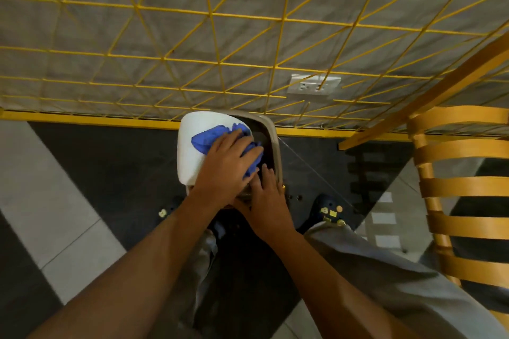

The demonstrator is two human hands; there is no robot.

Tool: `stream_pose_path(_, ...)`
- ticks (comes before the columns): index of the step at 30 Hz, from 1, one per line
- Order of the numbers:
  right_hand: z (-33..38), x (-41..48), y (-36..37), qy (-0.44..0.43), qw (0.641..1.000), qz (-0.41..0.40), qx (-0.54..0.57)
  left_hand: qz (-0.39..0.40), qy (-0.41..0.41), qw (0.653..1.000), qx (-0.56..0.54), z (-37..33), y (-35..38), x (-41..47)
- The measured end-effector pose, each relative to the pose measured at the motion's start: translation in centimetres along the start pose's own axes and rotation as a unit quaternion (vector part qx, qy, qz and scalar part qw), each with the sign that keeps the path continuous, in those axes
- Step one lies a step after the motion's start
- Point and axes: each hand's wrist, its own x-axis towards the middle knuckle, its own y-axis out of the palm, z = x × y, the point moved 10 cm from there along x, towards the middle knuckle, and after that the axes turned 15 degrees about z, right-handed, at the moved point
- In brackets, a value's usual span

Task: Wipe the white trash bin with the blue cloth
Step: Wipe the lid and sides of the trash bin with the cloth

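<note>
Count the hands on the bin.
2. The left hand presses the cloth onto the white lid; the right hand rests on the near rim of the bin. Neither is hidden.

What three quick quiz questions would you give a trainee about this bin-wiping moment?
1. True or false: the blue cloth lies on the white lid of the trash bin.
2. Multiple choice: what stands to the right of the bin? A) a wooden chair B) a bucket C) a ladder
3. Fill in: the ____ hand presses the cloth onto the lid, while the right hand rests on the bin's near rim.

Key: 1 true; 2 A; 3 left hand.
</note>
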Motion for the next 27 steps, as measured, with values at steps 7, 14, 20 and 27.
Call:
stream_pose_path(7, -0.1, -0.3, -0.2, -0.001, 0.998, -0.055, -0.029, -0.13, -0.123, 0.972, -0.149, 4.5, -2.0, -2.6)
stream_pose_path(14, -0.4, -0.1, 0.1, 0.005, 0.999, -0.047, -0.011, -0.216, -0.243, 0.865, -0.381, 9.8, -1.6, -5.5)
stream_pose_path(20, -0.9, -0.5, 0.4, 0.019, 0.998, -0.068, -0.003, -0.12, -0.016, 0.977, -0.177, 2.7, -2.1, -2.5)
stream_pose_path(27, -0.4, -0.9, -0.3, 0.04, 0.995, -0.087, -0.012, -0.129, -0.101, 0.942, -0.293, 5.6, -0.5, -2.7)
